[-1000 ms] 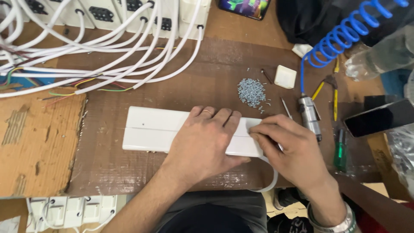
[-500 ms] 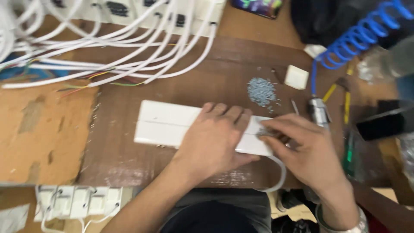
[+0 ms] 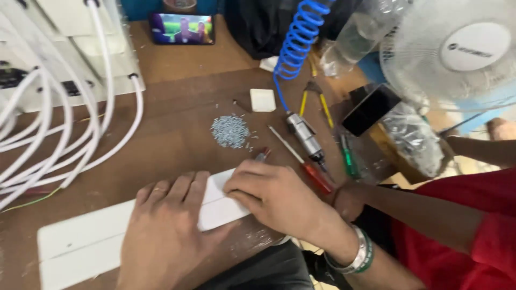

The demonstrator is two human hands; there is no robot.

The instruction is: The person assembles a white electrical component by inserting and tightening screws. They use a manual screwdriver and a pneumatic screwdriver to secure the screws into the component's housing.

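A brown wooden surface, scuffed and dusty, was seen to carry everything. At the far left a stack of white plastic housings was set, and smooth white round cables were looped down from it across the left side. Along the near left a long, flat, white plastic strip was laid slantwise, its right end reaching the middle. At the far right a white mesh-guarded fan was seen, and beside it crumpled clear plastic bags. A glossy blue coiled hose was run down from the far middle to a grey metal air tool. A dark phone with a lit screen was propped at the far edge. A red-handled screwdriver was laid just right of the strip. A small heap of grey metal screws was gathered in the middle, with a small white square block beyond it.

The left hand was pressed flat on the strip, fingers extended and close together. The right hand was laid over the strip's right end, its fingers curled and pressed down on the plastic; whether anything was pinched beneath could not be told. A red sleeve of another person was seen at the near right.
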